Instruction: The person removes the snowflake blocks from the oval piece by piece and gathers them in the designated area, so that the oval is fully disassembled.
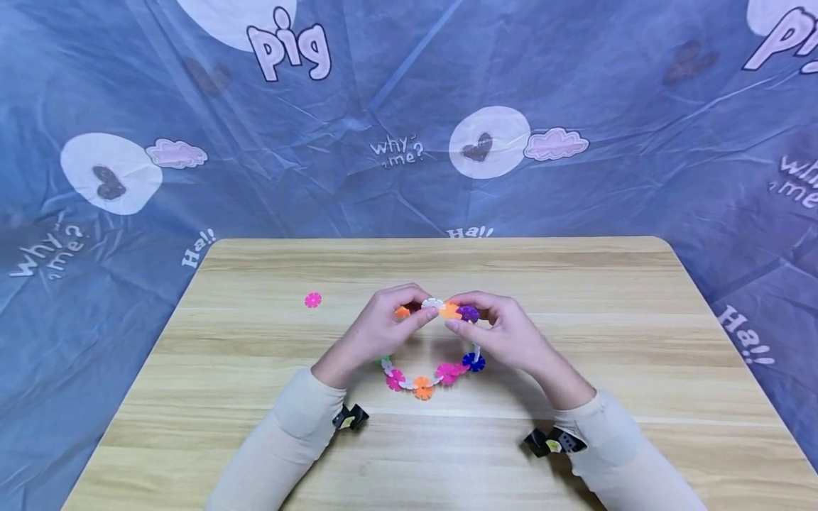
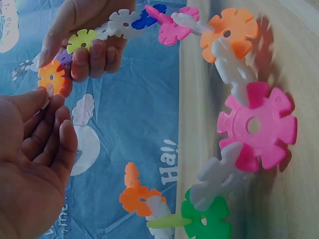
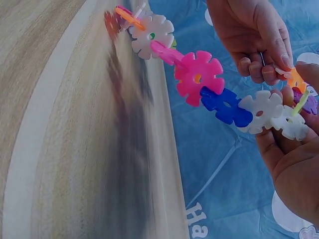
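Observation:
A chain of coloured plastic snowflake discs, slotted edge to edge, hangs in a loop below both hands. Thumb and fingers of my left hand [image 1: 377,326] pinch a white snowflake disc [image 1: 432,304]. Against it, my right hand [image 1: 514,333] holds an orange snowflake disc [image 1: 450,311], with a purple disc [image 1: 469,313] beside it. A yellow-green disc [image 2: 82,41] lies along the right fingers in the left wrist view. Lower in the loop are a pink disc [image 2: 274,124], a green disc [image 2: 214,216] and a blue disc [image 3: 227,106].
One loose pink disc [image 1: 312,300] lies on the wooden table [image 1: 255,341], left of the hands. Behind the table hangs a blue printed cloth [image 1: 358,199]. Small black devices are strapped at the left wrist [image 1: 351,417] and right wrist [image 1: 554,443].

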Available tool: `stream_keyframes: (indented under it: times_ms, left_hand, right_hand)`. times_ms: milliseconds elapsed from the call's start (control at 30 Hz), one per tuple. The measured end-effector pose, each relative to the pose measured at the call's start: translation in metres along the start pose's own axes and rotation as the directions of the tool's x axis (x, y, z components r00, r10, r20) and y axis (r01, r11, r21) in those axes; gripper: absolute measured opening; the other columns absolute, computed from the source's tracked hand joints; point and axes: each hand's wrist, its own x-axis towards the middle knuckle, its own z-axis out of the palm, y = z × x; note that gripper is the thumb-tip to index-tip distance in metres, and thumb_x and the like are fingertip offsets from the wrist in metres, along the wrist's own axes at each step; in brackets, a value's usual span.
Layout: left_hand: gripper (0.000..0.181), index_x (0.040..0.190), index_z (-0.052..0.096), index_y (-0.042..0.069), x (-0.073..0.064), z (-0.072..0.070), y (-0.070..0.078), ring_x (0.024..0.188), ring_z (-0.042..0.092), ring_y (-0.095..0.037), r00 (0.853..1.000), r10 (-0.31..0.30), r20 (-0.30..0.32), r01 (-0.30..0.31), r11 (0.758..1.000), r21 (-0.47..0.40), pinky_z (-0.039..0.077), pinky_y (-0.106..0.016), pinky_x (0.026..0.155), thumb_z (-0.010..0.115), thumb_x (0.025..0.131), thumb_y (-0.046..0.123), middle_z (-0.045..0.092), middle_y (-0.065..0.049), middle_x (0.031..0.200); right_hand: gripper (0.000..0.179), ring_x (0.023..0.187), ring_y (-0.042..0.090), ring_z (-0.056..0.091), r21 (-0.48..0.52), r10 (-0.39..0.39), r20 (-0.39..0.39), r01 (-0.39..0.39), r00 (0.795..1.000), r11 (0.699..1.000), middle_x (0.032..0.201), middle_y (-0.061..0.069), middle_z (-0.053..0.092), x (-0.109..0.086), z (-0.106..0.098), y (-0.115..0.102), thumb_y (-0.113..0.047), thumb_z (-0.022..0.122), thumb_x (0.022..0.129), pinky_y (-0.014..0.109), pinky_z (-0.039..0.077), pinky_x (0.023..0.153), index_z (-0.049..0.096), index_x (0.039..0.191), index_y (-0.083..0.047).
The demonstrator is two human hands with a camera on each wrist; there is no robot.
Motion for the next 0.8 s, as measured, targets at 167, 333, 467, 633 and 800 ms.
stream_keyframes:
  times_ms: [167,333,467,633,800]
  left_hand:
    - [0.009,0.103,0.078,0.003,-0.001,0.001,-0.003,0.089,0.065,-0.013,0.999,0.041,-0.016,-0.042,0.999,-0.029,0.058,-0.027,0.084,0.072,0.104,0.010,0.077,-0.006,0.099]
    - [0.008,0.101,0.078,0.002,-0.002,0.001,-0.006,0.088,0.064,-0.013,0.996,0.090,-0.023,-0.092,0.994,-0.066,0.057,-0.027,0.082,0.072,0.103,0.007,0.076,-0.007,0.097]
    - [0.006,0.100,0.078,0.002,-0.001,0.002,-0.008,0.085,0.063,-0.014,0.989,0.143,-0.030,-0.145,0.986,-0.078,0.056,-0.027,0.079,0.072,0.101,0.003,0.075,-0.008,0.094]
    - [0.006,0.101,0.078,0.001,0.000,0.001,-0.010,0.085,0.065,-0.014,0.979,0.203,-0.035,-0.205,0.974,-0.096,0.058,-0.028,0.079,0.073,0.099,-0.001,0.075,-0.010,0.093]
    - [0.007,0.100,0.077,-0.001,0.000,0.002,-0.013,0.086,0.066,-0.014,0.969,0.242,-0.043,-0.245,0.962,-0.123,0.059,-0.028,0.079,0.073,0.096,-0.005,0.076,-0.012,0.093]
  right_hand:
    - [0.028,0.085,0.013,0.066,-0.010,-0.014,0.002,0.014,1.000,1.000,0.107,0.009,0.078,0.000,0.001,0.000,-0.012,0.077,0.099,0.027,0.057,0.068,0.075,0.126,-0.003]
    - [0.028,0.085,0.013,0.066,-0.018,-0.038,0.004,0.039,0.999,0.999,0.105,0.008,0.078,-0.001,0.002,-0.001,-0.011,0.077,0.098,0.029,0.058,0.068,0.075,0.125,-0.003]
    - [0.028,0.083,0.013,0.064,-0.020,-0.052,0.003,0.052,0.999,0.998,0.103,0.007,0.078,-0.001,0.002,-0.002,-0.010,0.077,0.098,0.029,0.057,0.066,0.076,0.124,-0.003]
    - [0.027,0.084,0.014,0.064,-0.023,-0.065,0.002,0.065,0.998,0.998,0.103,0.006,0.078,-0.003,0.002,-0.004,-0.010,0.077,0.098,0.029,0.056,0.067,0.076,0.124,-0.004]
    - [0.026,0.087,0.014,0.065,-0.021,-0.076,0.012,0.076,0.997,0.997,0.104,0.005,0.078,-0.003,0.001,-0.005,-0.011,0.076,0.098,0.030,0.057,0.071,0.076,0.124,-0.005]
